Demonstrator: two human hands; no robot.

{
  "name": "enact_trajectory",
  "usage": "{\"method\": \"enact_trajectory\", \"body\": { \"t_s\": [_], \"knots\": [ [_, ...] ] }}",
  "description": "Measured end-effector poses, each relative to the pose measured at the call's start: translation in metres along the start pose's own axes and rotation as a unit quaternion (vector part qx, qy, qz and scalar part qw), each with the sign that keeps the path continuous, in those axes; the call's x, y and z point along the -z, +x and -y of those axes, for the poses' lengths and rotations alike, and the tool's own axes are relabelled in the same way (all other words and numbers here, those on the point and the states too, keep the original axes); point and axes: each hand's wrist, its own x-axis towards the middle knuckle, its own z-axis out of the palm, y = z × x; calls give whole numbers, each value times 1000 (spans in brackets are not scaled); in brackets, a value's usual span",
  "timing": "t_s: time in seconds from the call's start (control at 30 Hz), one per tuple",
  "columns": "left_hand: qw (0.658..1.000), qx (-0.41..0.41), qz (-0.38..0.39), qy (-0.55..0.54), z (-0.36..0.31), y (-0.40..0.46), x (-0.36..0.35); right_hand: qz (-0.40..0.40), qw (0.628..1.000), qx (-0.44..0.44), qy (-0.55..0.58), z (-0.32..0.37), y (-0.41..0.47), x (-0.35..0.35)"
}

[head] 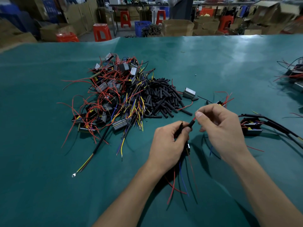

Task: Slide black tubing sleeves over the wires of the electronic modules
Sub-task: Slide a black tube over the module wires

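Note:
My left hand [168,141] grips a short black tubing sleeve [191,124] together with a module, whose red, blue and black wires [180,181] hang below the palm. A red wire tip [194,118] pokes out of the sleeve's upper end, and my right hand [219,126] pinches that tip between thumb and forefinger. The module itself is mostly hidden by my left hand. Loose black sleeves [162,97] lie in a heap at the table's middle, beside a tangle of modules with coloured wires [113,94].
A green mat [49,161] covers the table. A sleeved module [251,126] with long black tubes lies right of my hands. A single grey module [189,92] sits by the sleeve heap. More modules [293,74] lie at the far right edge. Red stools and cardboard boxes stand beyond.

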Motion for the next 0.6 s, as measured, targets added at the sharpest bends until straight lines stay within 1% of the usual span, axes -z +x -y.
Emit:
{"method": "enact_trajectory", "body": {
  "t_s": [0.07, 0.13, 0.2, 0.27, 0.4, 0.5, 0.6],
  "knots": [
    [1000, -4, -4, 4, 0, 0, 2, -3, 997, 50, -64, 5, -3, -1],
    [999, -14, -6, 33, -1, 0, 4, 23, 986, 110, -127, 11, -8, -4],
    [999, -20, -6, 48, -2, 0, 4, 51, 977, 131, -159, 14, -12, -9],
    [998, -21, -10, 50, -2, 0, 5, 60, 975, 135, -165, 14, -14, -11],
    [994, -44, -9, 101, -3, -1, 5, 46, 981, 133, -130, 13, -12, -8],
    [993, -58, -5, 99, -3, 1, 5, 37, 991, 107, -66, 12, -9, -6],
    [994, -49, 17, 96, 0, 2, 3, 32, 996, 79, -15, 10, -7, -6]
  ]
}}
